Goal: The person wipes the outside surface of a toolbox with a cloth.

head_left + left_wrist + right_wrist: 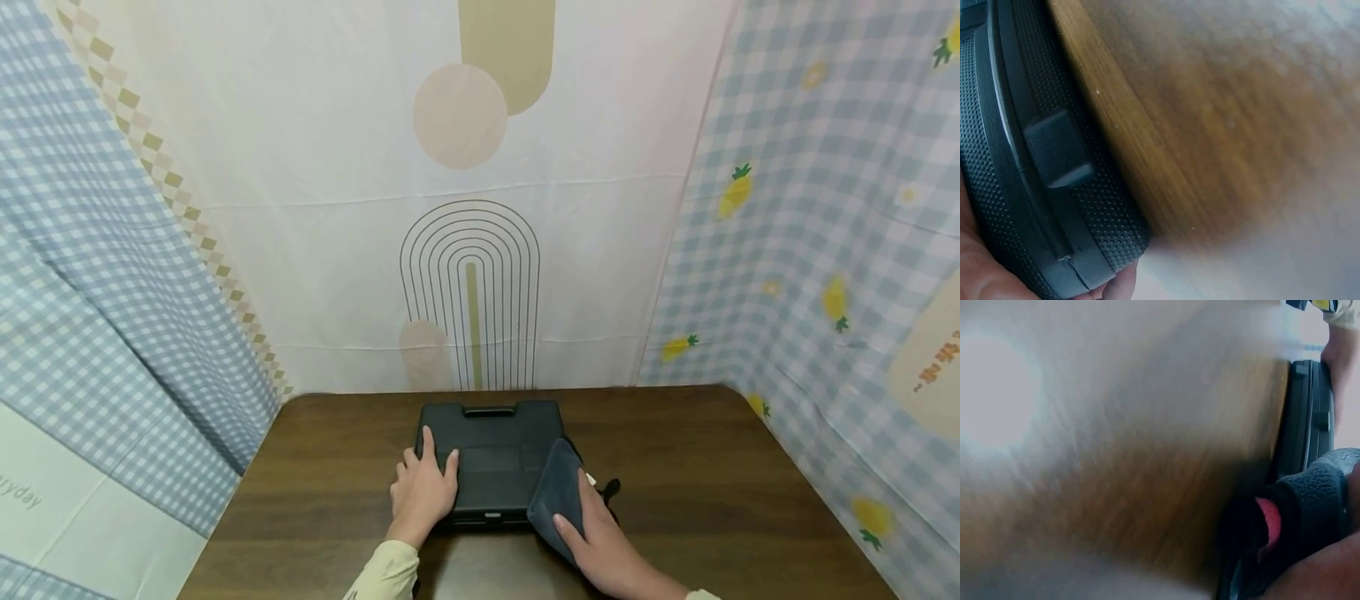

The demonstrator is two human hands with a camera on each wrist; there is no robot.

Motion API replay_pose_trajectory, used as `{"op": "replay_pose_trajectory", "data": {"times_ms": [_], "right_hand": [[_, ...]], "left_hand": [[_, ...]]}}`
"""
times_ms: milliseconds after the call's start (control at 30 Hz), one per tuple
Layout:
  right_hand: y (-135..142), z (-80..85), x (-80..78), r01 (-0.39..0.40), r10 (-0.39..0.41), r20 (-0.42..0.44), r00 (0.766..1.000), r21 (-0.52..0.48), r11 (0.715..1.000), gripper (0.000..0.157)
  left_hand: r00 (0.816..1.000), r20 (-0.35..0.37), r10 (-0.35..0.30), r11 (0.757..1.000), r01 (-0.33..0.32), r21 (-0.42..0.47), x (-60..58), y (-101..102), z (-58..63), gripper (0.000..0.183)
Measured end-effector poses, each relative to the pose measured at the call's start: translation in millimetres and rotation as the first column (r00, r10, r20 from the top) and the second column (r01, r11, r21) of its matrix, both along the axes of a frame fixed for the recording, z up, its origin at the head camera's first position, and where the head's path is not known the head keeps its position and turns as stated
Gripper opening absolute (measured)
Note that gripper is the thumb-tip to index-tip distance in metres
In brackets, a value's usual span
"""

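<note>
A black hard plastic case with a carry handle lies flat at the middle of the table, its latch side towards me. My left hand grips its left edge, thumb and index finger on the lid. The left wrist view shows the case's textured side close up, with skin on both sides of its corner. My right hand holds a dark grey-blue fuzzy cloth against the case's right front corner. In the right wrist view the cloth has a black edge and a pink patch.
The brown wooden table extends around the case. A patterned white cloth hangs behind it, with blue checked cloths at both sides. A black loop and a small white tag stick out beside my right hand.
</note>
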State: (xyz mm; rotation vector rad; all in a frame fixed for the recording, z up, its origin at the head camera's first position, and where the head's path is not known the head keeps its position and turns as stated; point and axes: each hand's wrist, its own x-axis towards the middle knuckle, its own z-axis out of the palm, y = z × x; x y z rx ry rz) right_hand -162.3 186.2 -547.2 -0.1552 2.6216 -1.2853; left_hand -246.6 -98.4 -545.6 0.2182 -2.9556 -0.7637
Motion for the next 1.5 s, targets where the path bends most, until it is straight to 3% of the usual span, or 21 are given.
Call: {"op": "replay_pose_trajectory", "data": {"times_ms": [200,533,867,1167,1500], "right_hand": [[-3,-1.1,5.0,-0.014,0.019,-0.063,0.998,0.081,0.997,0.095],[-5,-0.1,1.9,-0.016,0.029,-0.067,0.997,0.18,0.984,0.093],[-9,1.6,0.8,-0.056,0.124,-0.174,0.977,0.349,0.935,0.087],[-17,1.4,-6.8,-0.082,0.246,-0.26,0.934,0.514,0.854,0.081],[-25,4.1,-12.4,-0.123,0.305,-0.256,0.917,0.547,0.828,0.078]], "left_hand": [[1.0,0.0,-0.002,1.0,0.002,-0.001,0.0,-1,-1.5,0.075],[1.0,0.004,-0.004,1.0,0.004,-0.007,-1.0,-1,-0.9,0.076],[1.0,-0.002,-0.01,1.0,0.01,-0.001,-0.1,-1,-0.9,0.075],[1.0,-0.02,-0.01,1.0,0.01,-0.008,-0.7,-1,-1.8,0.074],[0.999,-0.03,-0.013,1.0,0.012,-0.014,-0.3,0,-1.9,0.074]]}}
